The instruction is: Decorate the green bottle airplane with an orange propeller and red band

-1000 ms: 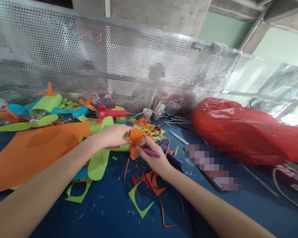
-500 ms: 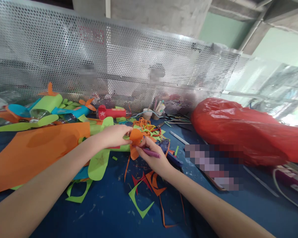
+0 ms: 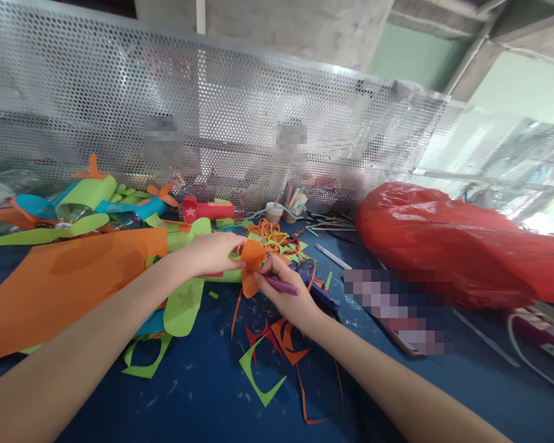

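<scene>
A toy airplane with lime-green paper wings lies at the middle of the table. My left hand is closed on its body near the end, where an orange paper piece stands up. In my right hand is a purple pen, gripped in a writing hold. The fingertips of that hand are against the orange piece, and the pen's tip is hidden behind them.
Finished-looking paper airplanes and a red one stand at the back left. A big orange sheet lies left. Paper scraps litter the table. A red plastic bag fills the right side.
Almost nothing differs. My right hand has shifted very slightly at the orange piece; my left hand keeps its hold.
</scene>
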The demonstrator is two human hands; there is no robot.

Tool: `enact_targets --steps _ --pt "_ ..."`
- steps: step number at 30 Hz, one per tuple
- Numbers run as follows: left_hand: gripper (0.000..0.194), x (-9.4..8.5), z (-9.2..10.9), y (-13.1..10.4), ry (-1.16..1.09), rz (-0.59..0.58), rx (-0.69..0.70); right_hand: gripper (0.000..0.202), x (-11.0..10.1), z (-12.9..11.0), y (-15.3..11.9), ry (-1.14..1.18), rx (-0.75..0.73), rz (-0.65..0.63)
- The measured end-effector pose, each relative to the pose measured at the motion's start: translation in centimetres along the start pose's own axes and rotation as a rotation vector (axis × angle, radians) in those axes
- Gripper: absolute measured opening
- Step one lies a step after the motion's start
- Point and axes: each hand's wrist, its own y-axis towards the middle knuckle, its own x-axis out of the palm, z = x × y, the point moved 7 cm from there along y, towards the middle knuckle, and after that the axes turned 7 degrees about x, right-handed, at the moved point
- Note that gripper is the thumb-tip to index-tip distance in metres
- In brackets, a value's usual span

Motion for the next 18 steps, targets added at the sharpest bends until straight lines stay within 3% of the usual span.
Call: enact_targets --steps 8,14,18 --pt "0.035 -0.21 0.24 -0.11 0.003 0.004 -0.006 0.02 0.01 0.0 -0.02 0.053 0.003 0.01" --pt "0.035 -0.33 0.43 -0.08 -0.008 0.007 0.014 0.02 -0.67 0.68 0.0 0.145 0.068 0.091" --pt "0.035 -0.34 0.43 0.0 -0.01 0.005 0.01 0.02 -0.52 0.86 0.16 0.165 0.055 0.064"
